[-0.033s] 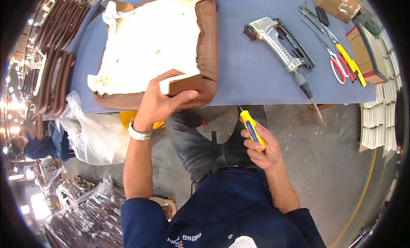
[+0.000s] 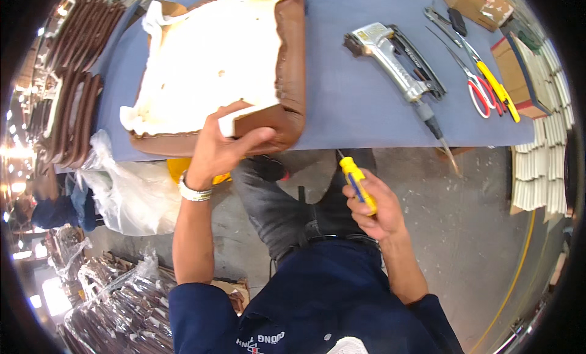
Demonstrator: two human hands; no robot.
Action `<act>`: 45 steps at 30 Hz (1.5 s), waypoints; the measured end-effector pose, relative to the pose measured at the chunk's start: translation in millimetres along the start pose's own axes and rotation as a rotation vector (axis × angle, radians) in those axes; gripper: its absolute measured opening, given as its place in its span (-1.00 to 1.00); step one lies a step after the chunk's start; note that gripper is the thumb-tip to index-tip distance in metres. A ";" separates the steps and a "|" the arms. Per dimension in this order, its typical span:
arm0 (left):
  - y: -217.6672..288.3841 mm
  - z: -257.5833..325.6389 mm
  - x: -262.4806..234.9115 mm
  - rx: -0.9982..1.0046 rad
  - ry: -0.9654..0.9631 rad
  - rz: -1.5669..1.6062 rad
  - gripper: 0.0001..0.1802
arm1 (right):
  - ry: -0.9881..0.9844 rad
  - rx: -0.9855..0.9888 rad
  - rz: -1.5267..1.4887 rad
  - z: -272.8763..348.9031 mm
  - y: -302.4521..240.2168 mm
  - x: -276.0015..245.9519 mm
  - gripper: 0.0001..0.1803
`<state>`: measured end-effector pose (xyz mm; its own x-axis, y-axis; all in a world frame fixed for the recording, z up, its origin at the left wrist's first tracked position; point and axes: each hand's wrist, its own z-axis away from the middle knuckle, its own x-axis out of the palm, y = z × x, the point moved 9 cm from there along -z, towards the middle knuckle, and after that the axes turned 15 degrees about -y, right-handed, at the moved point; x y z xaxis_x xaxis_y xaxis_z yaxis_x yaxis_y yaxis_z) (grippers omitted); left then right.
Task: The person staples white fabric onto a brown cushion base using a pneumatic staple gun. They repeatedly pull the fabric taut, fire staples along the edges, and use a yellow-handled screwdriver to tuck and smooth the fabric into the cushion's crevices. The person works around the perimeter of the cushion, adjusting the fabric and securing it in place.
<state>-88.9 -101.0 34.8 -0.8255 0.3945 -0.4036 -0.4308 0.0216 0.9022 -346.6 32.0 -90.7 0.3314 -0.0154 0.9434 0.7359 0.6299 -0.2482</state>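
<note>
A brown upholstered seat cushion point(image 2: 292, 55) lies on the table's near left part, its white underside up and its cover edge fastened around it. My left hand point(image 2: 223, 143), with a watch on the wrist, is closed around a loose flap point(image 2: 259, 123) of the brown cover at the near right corner. The thumb lies on the flap's brown face; the other fingers are partly hidden behind it. In front of the table edge, my right hand point(image 2: 378, 207) grips a screwdriver point(image 2: 360, 186) by its yellow and blue handle. Its thin metal shaft points toward the table; the tip is hard to see.
On the blue-covered table point(image 2: 332, 104) lie a staple gun point(image 2: 394, 61) with a hose, red-handled scissors point(image 2: 479, 94) and a yellow cutter point(image 2: 497, 85). Cardboard boxes point(image 2: 476, 6) stand far right. Clear plastic point(image 2: 134, 195) hangs at the left, near stacked brown pieces point(image 2: 76, 110).
Almost nothing: the whole view has shifted slightly, so the cushion and tools appear a little farther left. Both hands keep their holds.
</note>
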 end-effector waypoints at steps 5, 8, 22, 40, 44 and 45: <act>-7.5 15.5 -22.7 0.123 0.107 0.039 -0.67 | 0.244 0.188 1.213 59.6 -85.2 28.5 -0.41; -9.3 9.1 -32.6 0.035 -0.035 -0.107 -0.44 | 0.366 -0.137 1.329 84.8 -168.4 40.3 -0.41; 4.7 3.5 -29.1 0.437 0.111 -0.490 -0.51 | 0.317 -0.336 2.571 -97.2 -216.2 103.7 -0.44; -0.3 -12.5 -36.0 0.279 0.207 -0.509 -0.59 | 0.109 -0.239 1.637 -29.3 -36.8 151.0 -0.65; -0.5 -17.6 -35.1 0.299 0.205 -0.470 -0.64 | 0.103 -0.211 1.638 -42.2 -12.0 126.0 -0.61; -1.9 -17.9 -33.6 0.307 0.203 -0.454 -0.65 | 0.110 -0.227 1.635 -44.0 -10.0 124.9 -0.61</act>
<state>-66.9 -130.7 44.0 -0.6494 0.1001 -0.7538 -0.6573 0.4245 0.6226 -286.7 -10.4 19.9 0.8224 0.4496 -0.3486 -0.3492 -0.0850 -0.9332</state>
